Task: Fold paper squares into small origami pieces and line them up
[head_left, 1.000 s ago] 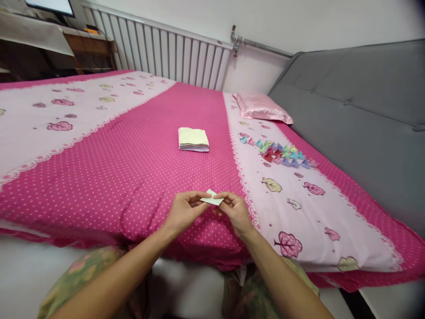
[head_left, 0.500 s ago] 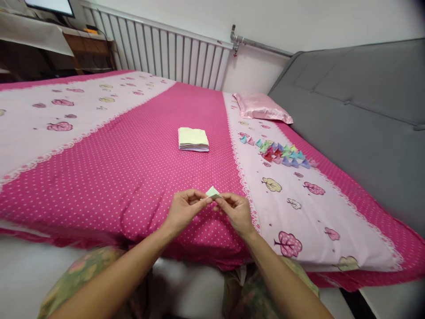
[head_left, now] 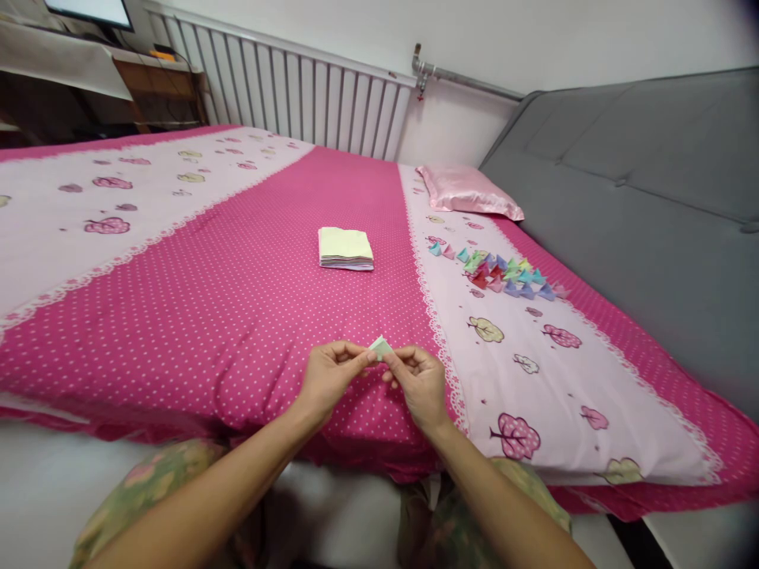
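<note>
A small piece of folded pale green paper [head_left: 380, 347] is pinched between my two hands, above the near edge of the bed. My left hand [head_left: 333, 371] grips its left side between thumb and fingers. On the right side, the thumb and fingers of my right hand [head_left: 420, 383] are closed on it. The lower part of the paper is partly hidden behind my thumbs. Farther off lies a stack of square paper sheets [head_left: 345, 243], pale yellow on top. To the right, several small folded paper boats [head_left: 504, 273] in many colours sit in a cluster.
A pink dotted bedspread [head_left: 266, 316] with pale printed bands covers the bed. A pink pillow [head_left: 468, 192] lies near the grey headboard [head_left: 640, 166]. Behind the bed run a white radiator [head_left: 285, 87] and a pipe. A desk [head_left: 160, 79] with a monitor stands at the back left.
The green paper has tilted between my fingers and now shows a narrower, more upright shape. Both hands stay in nearly the same place.
</note>
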Motion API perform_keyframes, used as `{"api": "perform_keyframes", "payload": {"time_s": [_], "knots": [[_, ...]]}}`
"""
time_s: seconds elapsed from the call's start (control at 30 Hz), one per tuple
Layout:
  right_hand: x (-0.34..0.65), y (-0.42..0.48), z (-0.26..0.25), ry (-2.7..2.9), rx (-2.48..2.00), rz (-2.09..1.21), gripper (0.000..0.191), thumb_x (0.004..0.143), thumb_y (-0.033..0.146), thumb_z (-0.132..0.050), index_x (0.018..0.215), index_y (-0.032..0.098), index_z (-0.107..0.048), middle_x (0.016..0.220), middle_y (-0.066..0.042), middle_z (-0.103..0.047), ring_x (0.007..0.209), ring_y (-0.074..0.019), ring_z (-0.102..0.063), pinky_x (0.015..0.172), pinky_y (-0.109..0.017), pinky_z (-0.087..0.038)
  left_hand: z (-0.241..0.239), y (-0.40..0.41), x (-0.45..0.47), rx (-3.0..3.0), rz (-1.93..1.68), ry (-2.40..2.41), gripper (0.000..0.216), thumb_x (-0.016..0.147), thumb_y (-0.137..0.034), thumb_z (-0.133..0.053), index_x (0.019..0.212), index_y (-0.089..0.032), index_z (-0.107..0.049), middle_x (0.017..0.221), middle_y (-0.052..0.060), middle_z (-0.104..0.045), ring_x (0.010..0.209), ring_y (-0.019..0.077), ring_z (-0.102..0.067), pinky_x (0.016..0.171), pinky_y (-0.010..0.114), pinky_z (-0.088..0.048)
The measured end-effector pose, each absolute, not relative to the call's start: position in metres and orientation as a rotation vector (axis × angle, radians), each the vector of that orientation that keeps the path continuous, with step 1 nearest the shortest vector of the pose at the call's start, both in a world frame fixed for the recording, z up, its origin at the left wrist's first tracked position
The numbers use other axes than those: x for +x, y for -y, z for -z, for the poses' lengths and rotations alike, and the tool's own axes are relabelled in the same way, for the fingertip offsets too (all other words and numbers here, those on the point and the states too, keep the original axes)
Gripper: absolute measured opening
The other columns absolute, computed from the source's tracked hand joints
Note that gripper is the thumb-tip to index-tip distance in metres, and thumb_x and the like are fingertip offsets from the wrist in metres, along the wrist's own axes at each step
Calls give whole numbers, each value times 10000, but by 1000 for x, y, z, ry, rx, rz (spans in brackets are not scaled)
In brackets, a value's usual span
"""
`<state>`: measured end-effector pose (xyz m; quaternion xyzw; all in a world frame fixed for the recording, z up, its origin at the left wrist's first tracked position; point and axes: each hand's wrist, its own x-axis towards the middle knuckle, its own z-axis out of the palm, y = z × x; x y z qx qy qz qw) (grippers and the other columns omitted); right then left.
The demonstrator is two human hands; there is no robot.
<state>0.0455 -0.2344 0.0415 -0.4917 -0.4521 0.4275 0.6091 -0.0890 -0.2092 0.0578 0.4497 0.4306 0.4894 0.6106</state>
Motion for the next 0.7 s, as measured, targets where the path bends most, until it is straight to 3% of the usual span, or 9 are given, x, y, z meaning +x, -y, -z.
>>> {"api": "perform_keyframes", "payload": {"time_s": [0.37, 0.5, 0.7], "knots": [[43, 235, -39, 1008, -1102, -1000, 257, 713, 305, -673, 834, 194, -475, 563, 59, -610, 463, -95, -601, 408, -159, -428, -59, 208, -90, 1026, -1081, -930, 355, 605, -248, -740, 919, -122, -633, 583, -9, -645, 550, 94, -592, 563, 193, -447], [46, 234, -39, 1138, -1124, -1014, 266, 727, 311, -657, 894, 197, -483, 596, 51, -620, 502, -105, -619, 450, -177, -449, -58, 206, -93, 1114, -1008, -977, 305, 613, -271, -728, 873, -122, -677, 567, -8, -623, 488, 75, -535, 484, 183, -404], [51, 234, -40, 1287, -1110, -1071, 228, 758, 308, -618, 914, 196, -495, 637, 33, -640, 553, -125, -645, 498, -205, -473, -60, 206, -96, 1130, -964, -1012, 211, 622, -291, -716, 749, -127, -676, 690, 37, -660, 565, 99, -558, 520, 201, -430]]}}
